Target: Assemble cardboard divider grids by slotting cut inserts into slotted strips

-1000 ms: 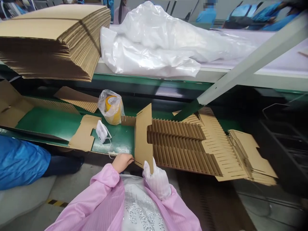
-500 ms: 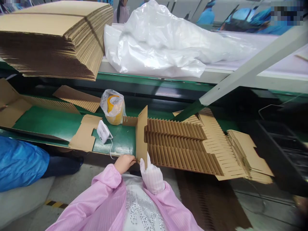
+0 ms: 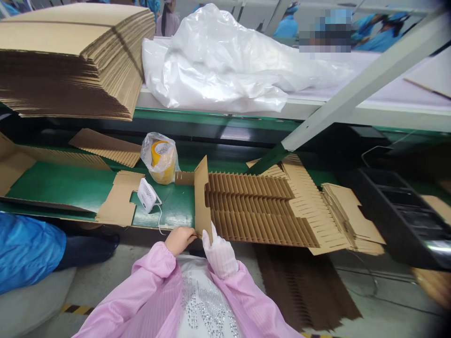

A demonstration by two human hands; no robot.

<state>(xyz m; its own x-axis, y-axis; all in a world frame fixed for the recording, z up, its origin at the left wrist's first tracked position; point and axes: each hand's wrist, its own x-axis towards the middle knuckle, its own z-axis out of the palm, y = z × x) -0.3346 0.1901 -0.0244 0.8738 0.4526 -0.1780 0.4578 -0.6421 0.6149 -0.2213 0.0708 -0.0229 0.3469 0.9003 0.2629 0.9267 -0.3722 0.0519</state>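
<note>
At the green bench's front edge, my bare left hand (image 3: 180, 240) pinches the near edge of a cardboard divider, close to the foot of an upright cardboard panel (image 3: 202, 199). My right hand (image 3: 221, 256), in a white ribbed glove, grips the panel's near end, thumb on one side and index finger stretched along the other. To the right of the panel runs a row of slotted cardboard dividers (image 3: 246, 206), standing in a tight grid. Left of it sits a small white fan (image 3: 147, 195) with a cord. The fingertips of my left hand are partly hidden.
Yellow tape rolls in a clear bag (image 3: 163, 162) stand behind the fan. Flat slotted cardboard (image 3: 338, 213) lies at right, near black trays (image 3: 405, 211). A slanted post (image 3: 317, 117) crosses there. A cardboard stack (image 3: 70, 61) and plastic sheeting (image 3: 218, 65) sit above. A blue sleeve (image 3: 30, 249) shows left.
The camera view has shifted slightly, so the scene sits a little further left. Both hands keep their places at the panel, which stands almost as before.
</note>
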